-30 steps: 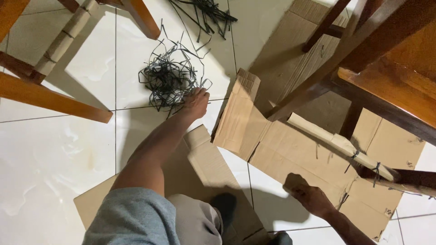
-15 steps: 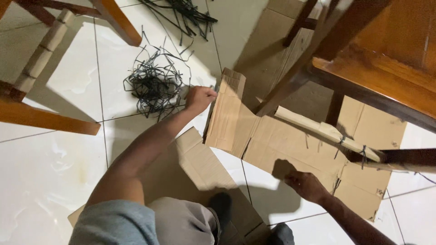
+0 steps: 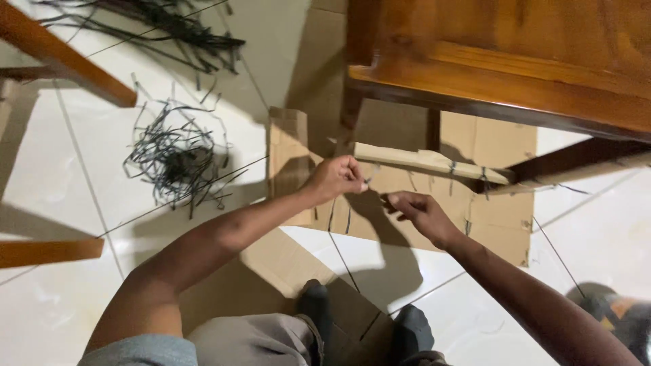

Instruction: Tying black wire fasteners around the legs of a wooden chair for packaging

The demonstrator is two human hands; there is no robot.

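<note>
Two dark ties (image 3: 468, 171) already circle the cardboard-wrapped rail (image 3: 427, 161) near the middle right of the frame, just under the wooden chair seat (image 3: 515, 61). The rail's near end, towards the centre, has no tie yet, and both hands meet there. The left hand (image 3: 336, 177) has its fingers pinched together on a thin black strap (image 3: 371, 177), close to the rail's end. The right hand (image 3: 417, 210) sits just beside it, slightly lower, fingers half curled; whether it grips the strap's other end I cannot tell. My reading is that the wrapping is partly done, with this end left to bind. Plenty of supply remains: a tangled pile of straps (image 3: 176, 156) lies on the white tiled floor (image 3: 54, 163) at left of centre, and longer strands (image 3: 169, 27) spread at the upper left. Flattened cardboard (image 3: 488, 210) lies beneath the rail.
</note>
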